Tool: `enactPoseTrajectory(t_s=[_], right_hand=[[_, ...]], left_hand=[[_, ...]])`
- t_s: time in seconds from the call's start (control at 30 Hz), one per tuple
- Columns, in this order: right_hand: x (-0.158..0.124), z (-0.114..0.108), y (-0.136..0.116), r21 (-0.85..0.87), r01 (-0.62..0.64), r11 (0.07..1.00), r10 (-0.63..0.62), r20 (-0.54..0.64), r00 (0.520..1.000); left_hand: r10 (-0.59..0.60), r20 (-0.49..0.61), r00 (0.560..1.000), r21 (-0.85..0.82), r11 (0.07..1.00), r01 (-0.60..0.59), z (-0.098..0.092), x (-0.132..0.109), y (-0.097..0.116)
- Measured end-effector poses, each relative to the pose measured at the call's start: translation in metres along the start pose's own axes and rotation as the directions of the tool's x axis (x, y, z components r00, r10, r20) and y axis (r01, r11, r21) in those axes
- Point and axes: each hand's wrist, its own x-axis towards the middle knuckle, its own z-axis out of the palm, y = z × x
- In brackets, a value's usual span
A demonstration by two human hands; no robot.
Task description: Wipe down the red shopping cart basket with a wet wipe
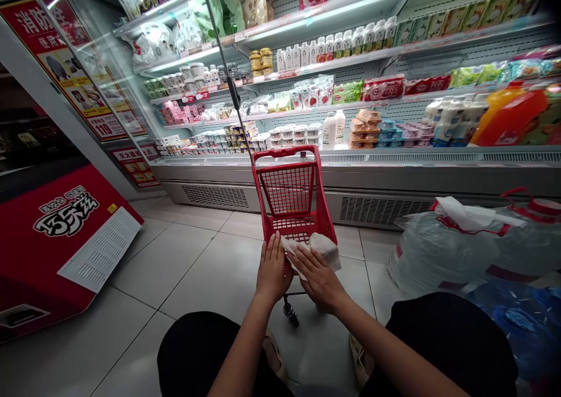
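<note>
A small red plastic shopping cart (287,191) stands on the floor between my knees, its handle at the far side. My left hand (272,268) lies along the cart's near left edge, fingers stretched out and touching it. On the near rim, my right hand (316,275) presses a crumpled white cloth (325,248), which looks like a wipe. The right fingers lie over the cloth, and part of it sticks out to the right of them. My palms and the rim beneath them are hidden.
Behind the cart runs a lit refrigerated shelf (394,157) with dairy tubs and bottles. A thin dark pole (228,75) rises at the cart's left. Bagged water jugs (442,245) stand at right, a red freezer (65,251) at left. Floor tiles (188,268) surround the cart.
</note>
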Motion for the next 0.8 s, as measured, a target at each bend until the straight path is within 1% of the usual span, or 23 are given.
enactPoseTrajectory(t_s=[0.1, 0.2, 0.27, 0.33, 0.4, 0.53, 0.6, 0.63, 0.7, 0.8], right_hand=[[-0.011, -0.013, 0.014, -0.033, 0.035, 0.999, -0.034, 0.045, 0.998], [-0.026, -0.024, 0.032, -0.071, -0.010, 0.997, 0.014, 0.054, 0.998], [-0.031, -0.027, 0.038, -0.083, -0.059, 0.995, 0.063, 0.045, 0.997], [-0.030, -0.024, 0.035, -0.079, -0.097, 0.992, 0.100, 0.030, 0.995], [-0.023, -0.017, 0.025, -0.062, -0.104, 0.993, 0.105, 0.006, 0.994], [-0.008, -0.003, 0.001, -0.029, -0.055, 0.998, 0.054, -0.030, 0.998], [-0.006, -0.003, -0.003, -0.029, -0.022, 0.999, 0.021, -0.011, 1.000], [-0.007, -0.005, 0.000, -0.031, -0.003, 1.000, 0.003, 0.004, 1.000], [-0.016, -0.013, 0.013, -0.039, 0.024, 0.999, -0.023, 0.032, 0.999], [-0.037, -0.026, 0.047, -0.067, 0.009, 0.998, -0.006, 0.040, 0.999]], left_hand=[[0.017, 0.022, 1.000, -0.009, 1.000, -0.017, -0.004, -0.003, -0.004], [0.028, 0.032, 0.999, -0.019, 0.999, -0.028, -0.006, -0.005, -0.001], [0.035, 0.030, 0.999, -0.032, 0.999, -0.034, -0.005, -0.004, 0.005], [0.038, 0.019, 0.999, -0.044, 0.998, -0.037, -0.002, -0.002, 0.013], [0.033, 0.007, 0.999, -0.049, 0.998, -0.032, 0.002, 0.001, 0.019], [0.019, -0.002, 1.000, -0.041, 0.999, -0.019, 0.004, 0.002, 0.023], [0.023, 0.001, 1.000, -0.036, 0.999, -0.023, 0.003, 0.001, 0.022], [0.029, 0.003, 1.000, -0.033, 0.999, -0.029, 0.002, 0.000, 0.021], [0.042, 0.008, 0.999, -0.027, 0.999, -0.042, -0.001, -0.001, 0.019], [0.059, 0.010, 0.998, -0.025, 0.998, -0.058, -0.003, -0.001, 0.019]])
